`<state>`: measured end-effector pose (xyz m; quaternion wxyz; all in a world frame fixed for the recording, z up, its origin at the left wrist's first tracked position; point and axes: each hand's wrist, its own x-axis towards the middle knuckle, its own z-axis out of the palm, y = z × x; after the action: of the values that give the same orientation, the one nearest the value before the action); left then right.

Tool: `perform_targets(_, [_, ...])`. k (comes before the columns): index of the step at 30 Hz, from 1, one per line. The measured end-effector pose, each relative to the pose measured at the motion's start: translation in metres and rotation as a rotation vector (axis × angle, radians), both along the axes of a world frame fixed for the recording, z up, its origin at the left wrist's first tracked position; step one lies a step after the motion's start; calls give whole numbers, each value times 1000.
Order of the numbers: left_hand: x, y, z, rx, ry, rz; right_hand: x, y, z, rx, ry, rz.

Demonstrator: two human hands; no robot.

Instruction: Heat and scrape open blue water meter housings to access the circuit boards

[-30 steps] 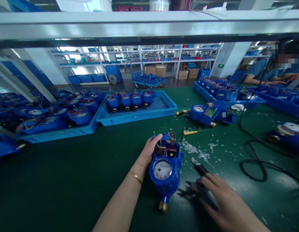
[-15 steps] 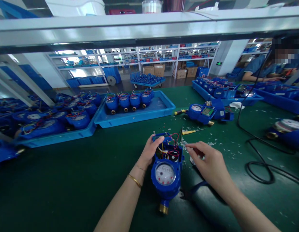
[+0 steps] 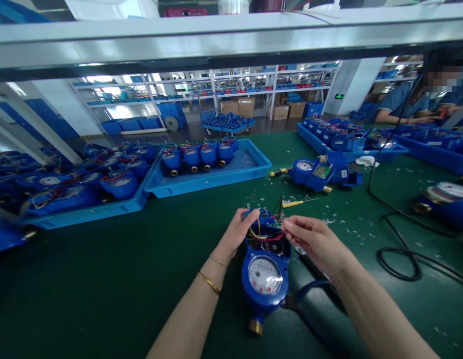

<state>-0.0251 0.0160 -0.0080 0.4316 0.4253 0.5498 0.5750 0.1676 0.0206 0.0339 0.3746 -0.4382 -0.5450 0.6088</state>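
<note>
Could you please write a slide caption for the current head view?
On a green bench, the left hand holds an open blue meter while the right hand pinches at its red wires.

Wearing a gold-coloured bangle [image 3: 209, 283] on the left forearm [image 3: 184, 324], rounded, fairly slim and catching the light. Also wearing a much finer bracelet [image 3: 219, 262], thin as thread, nearer the left hand [image 3: 234, 234], too faint for telling its colour or links. Showing a bare right hand [image 3: 316, 240] and a bare right forearm [image 3: 377, 306], tapering toward the hand, down to the lower edge of view.
</note>
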Motion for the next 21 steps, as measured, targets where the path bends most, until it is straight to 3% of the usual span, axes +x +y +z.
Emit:
perform_targets(3, [0,-6,12,122,140,198,-1,-2,-1,-63,98,-3])
perform_targets(5, [4,-14,25,214,226,250,0,-2,-4,-92,135,-7])
perform_targets(8, [15,-26,41,286,372,67,3,-2,-10,-129,169,-4])
perform_targets(11, [26,-33,47,227,377,-128,4,-2,-13,-144,201,-13])
perform_targets(18, [36,-34,45,-1,61,-202,-7,-7,-11,-86,246,-106])
perform_targets(21, [33,-31,46,-23,-28,-212,-9,-10,-11,-51,248,-156])
